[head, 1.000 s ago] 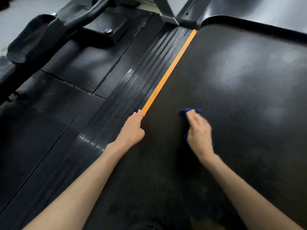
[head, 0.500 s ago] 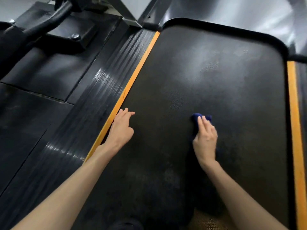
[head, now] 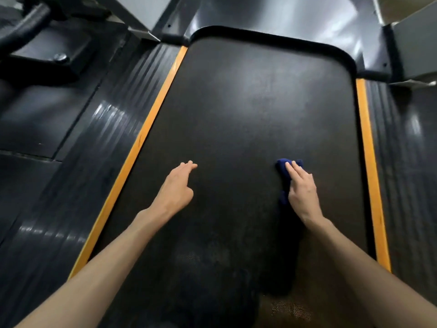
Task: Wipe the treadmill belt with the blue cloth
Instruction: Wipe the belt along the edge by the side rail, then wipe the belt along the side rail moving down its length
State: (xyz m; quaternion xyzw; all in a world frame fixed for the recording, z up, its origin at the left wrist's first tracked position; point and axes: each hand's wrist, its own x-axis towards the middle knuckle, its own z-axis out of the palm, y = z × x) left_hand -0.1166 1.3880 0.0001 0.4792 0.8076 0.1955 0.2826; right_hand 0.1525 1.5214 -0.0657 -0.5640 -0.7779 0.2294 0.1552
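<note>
Your right hand lies flat on the cloth, fingers straight and together, pressing it onto the belt rather than gripping it. The cloth is dark blue and bunched; it shows past your fingertips and along the thumb side of the hand, and the rest is hidden under your palm. It sits on the right half of the belt, nearer the right orange strip than the left strip, but apart from both. Your left hand holds nothing: its fingers are stretched forward and close together, the thumb tucked alongside, low on the left half of the belt just inside the left strip. Whether its fingertips touch the belt or hang just above it you cannot tell from this angle. The two hands are well apart, with bare belt between them, and both forearms reach in from the bottom edge. The belt is black and matt, with a pale sheen toward its far end, where it curves under a grey cover. Ribbed black rails flank the strips, the left rail glinting. Beyond it lies a black floor mat and a frame foot with a bolt.
</note>
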